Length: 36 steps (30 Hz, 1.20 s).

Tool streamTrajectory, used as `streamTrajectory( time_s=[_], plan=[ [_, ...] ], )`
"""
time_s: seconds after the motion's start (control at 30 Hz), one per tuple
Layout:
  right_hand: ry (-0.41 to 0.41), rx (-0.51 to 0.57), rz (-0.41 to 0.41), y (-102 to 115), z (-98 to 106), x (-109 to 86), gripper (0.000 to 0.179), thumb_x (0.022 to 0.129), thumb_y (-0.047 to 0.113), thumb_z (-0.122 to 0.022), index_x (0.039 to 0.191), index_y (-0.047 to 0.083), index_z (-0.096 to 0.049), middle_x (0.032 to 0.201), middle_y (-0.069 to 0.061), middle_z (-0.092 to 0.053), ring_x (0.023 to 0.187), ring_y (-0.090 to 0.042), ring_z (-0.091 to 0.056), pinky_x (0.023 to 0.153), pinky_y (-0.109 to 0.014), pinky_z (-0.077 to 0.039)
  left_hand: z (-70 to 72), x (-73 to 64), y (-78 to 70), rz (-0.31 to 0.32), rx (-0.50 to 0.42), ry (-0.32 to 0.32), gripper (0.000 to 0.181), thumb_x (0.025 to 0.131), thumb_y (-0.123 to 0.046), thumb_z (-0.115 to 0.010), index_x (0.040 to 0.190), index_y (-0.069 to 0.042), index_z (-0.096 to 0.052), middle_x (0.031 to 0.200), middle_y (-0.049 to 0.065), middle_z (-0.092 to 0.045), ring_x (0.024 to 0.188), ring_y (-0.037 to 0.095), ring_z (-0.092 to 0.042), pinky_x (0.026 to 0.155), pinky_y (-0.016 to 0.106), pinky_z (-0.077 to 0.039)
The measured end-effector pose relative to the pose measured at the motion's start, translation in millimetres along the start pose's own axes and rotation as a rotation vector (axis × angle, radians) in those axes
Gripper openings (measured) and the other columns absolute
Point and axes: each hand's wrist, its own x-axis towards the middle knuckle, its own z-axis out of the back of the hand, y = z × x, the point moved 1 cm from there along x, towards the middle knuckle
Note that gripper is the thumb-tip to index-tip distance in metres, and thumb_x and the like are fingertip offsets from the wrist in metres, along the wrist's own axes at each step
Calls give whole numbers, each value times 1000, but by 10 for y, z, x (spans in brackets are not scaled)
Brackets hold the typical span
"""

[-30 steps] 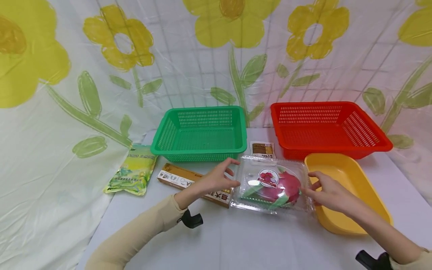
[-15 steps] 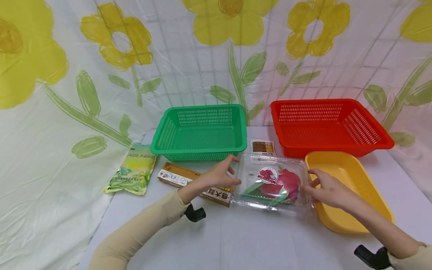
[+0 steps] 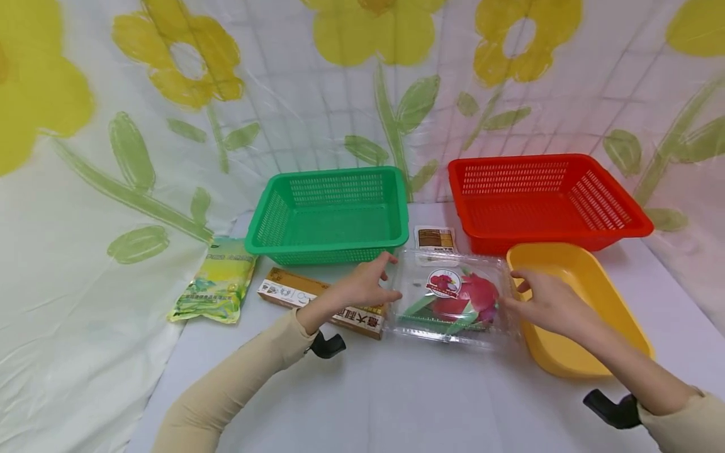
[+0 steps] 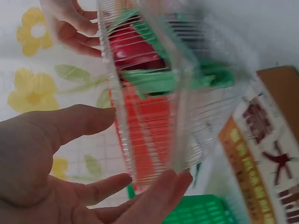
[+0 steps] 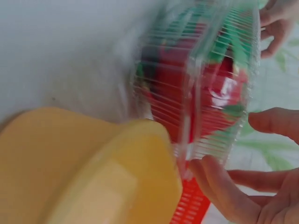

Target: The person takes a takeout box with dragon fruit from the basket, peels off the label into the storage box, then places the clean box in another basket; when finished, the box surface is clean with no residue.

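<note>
A clear plastic clamshell box [image 3: 413, 270] with a round fruit label on its lid sits at the middle of the table. Through the plastic shows a pink dragon fruit [image 3: 481, 292] with green tips. My left hand [image 3: 362, 289] holds the box's left end, thumb at the lid's edge and fingers curved towards the far corner, as the left wrist view shows. At the opposite end my right hand [image 3: 552, 302] holds it likewise, beside the yellow tub [image 3: 600, 289]. Whether the box's underside touches the table is hard to tell.
A green basket [image 3: 340, 245] and a red basket [image 3: 561, 239] stand at the back, with a small packet [image 3: 435, 238] between them. Left of the clear box lie a long brown-and-white carton [image 3: 294, 288] and a yellow-green bag [image 3: 218, 280].
The head view has tilted slightly downward, so everything appears a little shifted. Both hands stay at the ends of the clamshell box, which has hardly moved.
</note>
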Motion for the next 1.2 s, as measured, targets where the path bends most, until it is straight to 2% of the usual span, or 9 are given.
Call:
streamTrajectory(
  time_s=[0.1,0.2,0.4,0.6,0.83,1.0,1.2],
  plan=[
    [-22,-8,4,37,33,35,68,85,31,-75,132,-10,-50,114,-30,-61,94,-39,-63,68,-41,-59,24,-8,-76,-42,113,-73,59,91,-27,-71,138,-3,-46,128,20,-58,114,32,-58,88,44,-53],
    [-23,7,12,56,59,41,66,86,31,-75,132,-10,-52,115,-30,-61,95,-39,-64,68,-40,-60,19,-1,-152,-99,169,-118,62,91,-33,-71,142,-6,-47,138,18,-52,124,31,-50,98,48,-48],
    [-41,32,37,117,88,88,61,87,31,-74,131,-8,-55,116,-28,-63,94,-37,-66,68,-37,-60,-28,69,-169,-243,233,-85,67,89,-37,-72,146,-11,-46,145,13,-43,134,29,-38,104,46,-43],
    [-69,37,60,175,91,152,53,88,26,-73,128,-6,-57,116,-27,-63,102,-41,-61,72,-43,-59,-85,139,-107,-322,269,-48,70,88,-41,-73,147,-14,-45,148,10,-42,136,27,-36,110,44,-37],
    [-99,58,97,290,69,217,50,88,25,-73,127,-4,-59,115,-25,-65,102,-39,-62,75,-45,-58,-129,178,-43,-436,269,-64,71,88,-40,-73,148,-14,-45,148,10,-42,137,26,-35,111,44,-35],
    [-90,78,118,367,0,271,48,88,21,-73,127,-4,-59,110,-22,-67,97,-37,-64,76,-45,-58,-181,199,-12,-477,312,-97,74,87,-44,-73,147,-13,-45,149,13,-41,138,27,-34,112,47,-33],
    [-61,70,131,435,-90,327,46,87,15,-73,127,-2,-59,107,-20,-68,96,-35,-64,76,-43,-59,-265,203,22,-436,341,-107,74,87,-50,-70,148,-16,-45,151,12,-39,143,31,-28,115,49,-28]
  ],
)
